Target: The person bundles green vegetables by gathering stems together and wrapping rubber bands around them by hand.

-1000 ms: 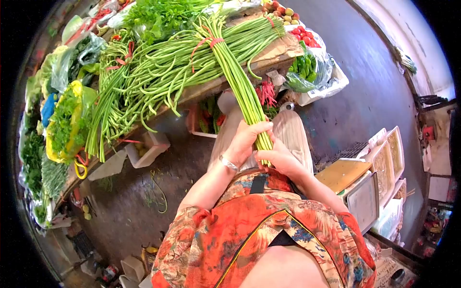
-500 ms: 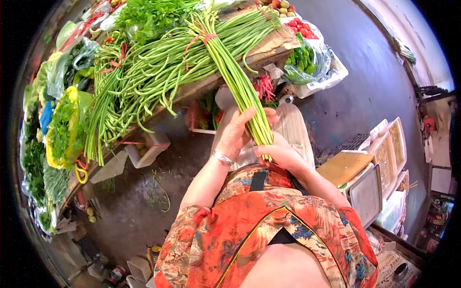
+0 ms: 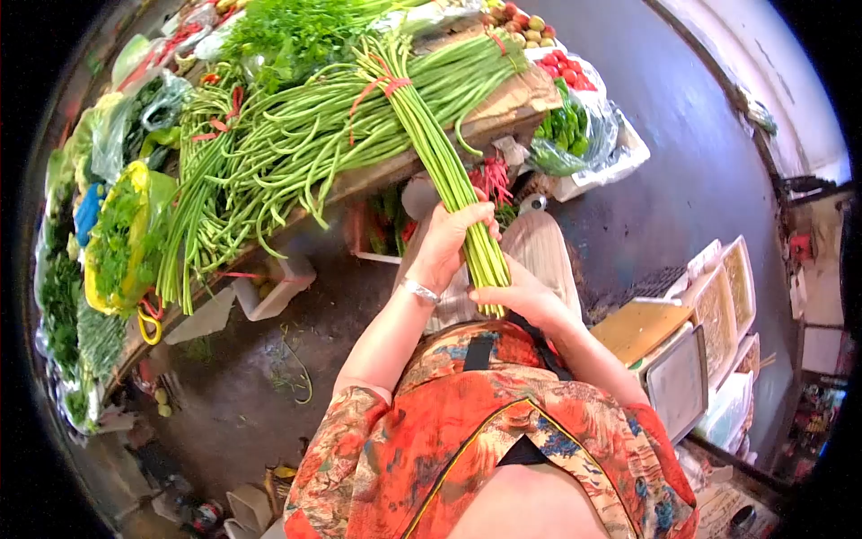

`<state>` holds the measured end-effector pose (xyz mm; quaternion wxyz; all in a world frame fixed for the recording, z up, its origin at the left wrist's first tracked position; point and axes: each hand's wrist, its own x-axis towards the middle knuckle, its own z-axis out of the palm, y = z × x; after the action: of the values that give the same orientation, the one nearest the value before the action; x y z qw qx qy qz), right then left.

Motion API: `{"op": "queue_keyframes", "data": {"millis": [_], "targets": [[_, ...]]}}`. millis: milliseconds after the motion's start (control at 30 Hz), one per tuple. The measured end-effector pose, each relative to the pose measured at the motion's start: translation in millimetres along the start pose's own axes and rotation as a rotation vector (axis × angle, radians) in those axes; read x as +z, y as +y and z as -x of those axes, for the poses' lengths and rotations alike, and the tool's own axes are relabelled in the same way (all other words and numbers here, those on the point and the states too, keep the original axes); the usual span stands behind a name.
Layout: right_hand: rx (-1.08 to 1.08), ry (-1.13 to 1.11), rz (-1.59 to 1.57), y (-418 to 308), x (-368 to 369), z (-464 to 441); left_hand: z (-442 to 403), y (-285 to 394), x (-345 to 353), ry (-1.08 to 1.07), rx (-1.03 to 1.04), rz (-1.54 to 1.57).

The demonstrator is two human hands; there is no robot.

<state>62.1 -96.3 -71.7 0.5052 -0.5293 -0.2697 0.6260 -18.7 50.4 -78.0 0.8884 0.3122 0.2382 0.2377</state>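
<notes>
A long bundle of thin green stalks, tied near its top with a red band, slants from the stall down to my lap. My left hand is wrapped round its lower part, thumb across the front. Just below, my right hand grips the bundle close to its bottom end, thumb over the stalks. The bundle's upper end lies over a heap of long green beans on the stall. Some fingers of both hands are hidden behind the stalks.
Leafy herbs and a yellow bag of greens lie on the stall. Green peppers and red tomatoes sit at its right end. Foam boxes and a brown board stand at the right, a white bin under the stall.
My left hand, looser with spread fingers half a second ago, has closed round the stalks. The bundle's upper end has shifted slightly.
</notes>
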Motion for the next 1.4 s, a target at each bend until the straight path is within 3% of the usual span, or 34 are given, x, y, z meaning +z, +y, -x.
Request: {"op": "queue_keyframes", "data": {"millis": [33,167,367,433,600,967,1100,1200,1300,1333,1400], "targets": [[-0.088,0.012,0.05,-4.5,-0.2,-3.2,0.3,-0.2,-0.2,-0.018,0.008,0.024],[0.011,0.05,0.005,-23.7,-4.1,-8.5,2.9,2.0,5.5,0.02,0.03,-0.047],[-0.094,0.11,-0.018,7.9,1.6,-28.7,8.0,3.9,10.8,0.052,0.0,-0.034],[0.056,0.084,-0.047,5.2,0.3,-25.7,8.4,2.7,9.1,0.057,0.016,-0.048],[0.037,0.113,-0.04,-5.3,3.4,-21.7,5.9,0.5,9.9,0.051,0.017,-0.043],[-0.004,0.12,0.039,-0.6,-8.2,-25.5,21.2,1.8,-19.6,-0.138,-0.042,-0.119],[0.029,0.116,0.033,-10.6,-10.0,-21.7,48.2,24.5,-29.5,0.081,-0.009,-0.923],[0.074,0.142,0.014,-7.4,-12.3,-22.4,67.3,39.7,-22.9,0.101,0.519,-1.615],[0.078,0.115,0.02,-9.6,-10.5,-21.9,66.1,56.2,8.6,-0.153,0.961,-2.003],[0.056,0.085,-0.005,-6.1,-10.4,-23.5,59.1,55.8,12.6,-0.151,0.964,-2.005],[0.03,0.053,-0.025,-6.3,-5.1,-22.1,43.5,54.7,19.0,-0.532,1.065,-2.325]]}}
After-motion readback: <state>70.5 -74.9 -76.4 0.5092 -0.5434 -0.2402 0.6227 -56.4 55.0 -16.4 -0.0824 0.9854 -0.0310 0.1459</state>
